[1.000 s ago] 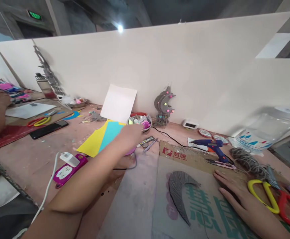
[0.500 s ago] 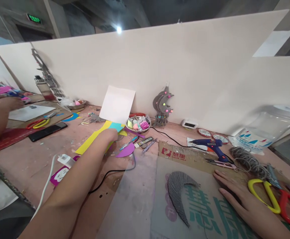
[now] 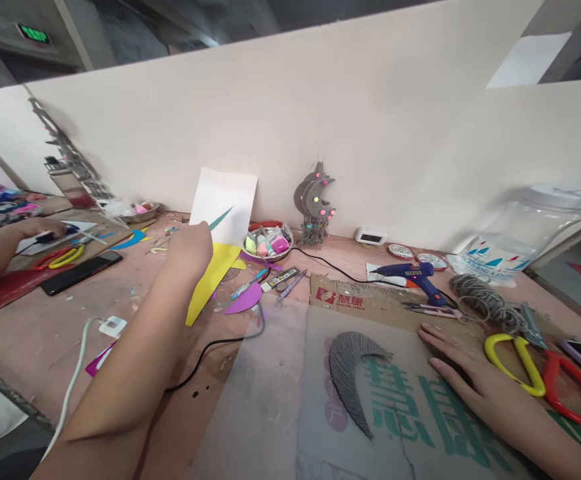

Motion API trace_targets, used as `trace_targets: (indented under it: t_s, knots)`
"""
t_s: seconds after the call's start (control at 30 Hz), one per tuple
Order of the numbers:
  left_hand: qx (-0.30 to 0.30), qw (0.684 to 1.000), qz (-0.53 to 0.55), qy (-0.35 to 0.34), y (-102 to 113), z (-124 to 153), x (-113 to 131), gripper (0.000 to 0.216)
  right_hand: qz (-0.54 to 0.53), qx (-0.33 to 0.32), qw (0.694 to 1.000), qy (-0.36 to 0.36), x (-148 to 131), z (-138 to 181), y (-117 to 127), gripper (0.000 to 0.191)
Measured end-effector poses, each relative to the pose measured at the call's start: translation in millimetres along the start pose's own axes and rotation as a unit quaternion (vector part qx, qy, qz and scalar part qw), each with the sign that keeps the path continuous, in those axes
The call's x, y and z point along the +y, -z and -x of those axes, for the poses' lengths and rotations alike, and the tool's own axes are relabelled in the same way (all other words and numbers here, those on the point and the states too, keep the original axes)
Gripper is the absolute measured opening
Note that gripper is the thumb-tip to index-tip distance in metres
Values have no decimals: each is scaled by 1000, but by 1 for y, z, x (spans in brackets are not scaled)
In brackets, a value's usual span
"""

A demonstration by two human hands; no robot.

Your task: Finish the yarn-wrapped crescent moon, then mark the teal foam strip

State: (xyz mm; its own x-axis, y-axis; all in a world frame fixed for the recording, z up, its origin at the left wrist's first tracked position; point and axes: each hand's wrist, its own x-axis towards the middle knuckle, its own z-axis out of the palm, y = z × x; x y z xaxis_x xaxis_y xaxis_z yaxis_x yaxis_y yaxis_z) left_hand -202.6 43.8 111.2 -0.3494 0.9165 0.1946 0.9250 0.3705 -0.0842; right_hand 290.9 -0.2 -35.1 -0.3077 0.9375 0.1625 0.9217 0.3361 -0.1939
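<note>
My left hand [image 3: 190, 247] reaches to the back of the table, fingers closed on a blue sheet [image 3: 221, 218] whose narrow, pointed end sticks out to the right. The fingertips are hidden behind the hand. Below it lies a yellow sheet [image 3: 210, 280], partly covered by my forearm. My right hand [image 3: 463, 373] rests flat, fingers spread, on a translucent sheet [image 3: 275, 393] over printed cardboard [image 3: 340, 293]. To its left lies a grey crescent [image 3: 348, 373] wound with yarn. Scissors with yellow and red handles [image 3: 515, 363] lie just right of my right hand.
A blue glue gun [image 3: 415, 272], grey yarn [image 3: 485, 303] and a clear jug [image 3: 525, 233] stand at the right. A bowl of coloured clay [image 3: 268, 243] and a crescent ornament [image 3: 315, 200] are by the white board. Another person's hand [image 3: 45, 230] works at the far left, near a phone [image 3: 80, 273].
My left hand has lifted the blue sheet off the yellow one and moved left and up. The yellow sheet has shifted. My right hand stays flat. The view has turned slightly right.
</note>
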Motion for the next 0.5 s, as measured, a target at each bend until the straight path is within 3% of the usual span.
trace_targets:
  t_s: [0.3,0.5]
  knots:
    - [-147,988,4,-42,-76,-21,4,35,-1,3,1000,6,2,0,-1,58]
    - [-222,973,-22,-59,-96,-34,2,35,5,1,1000,4,5,1,-3,59]
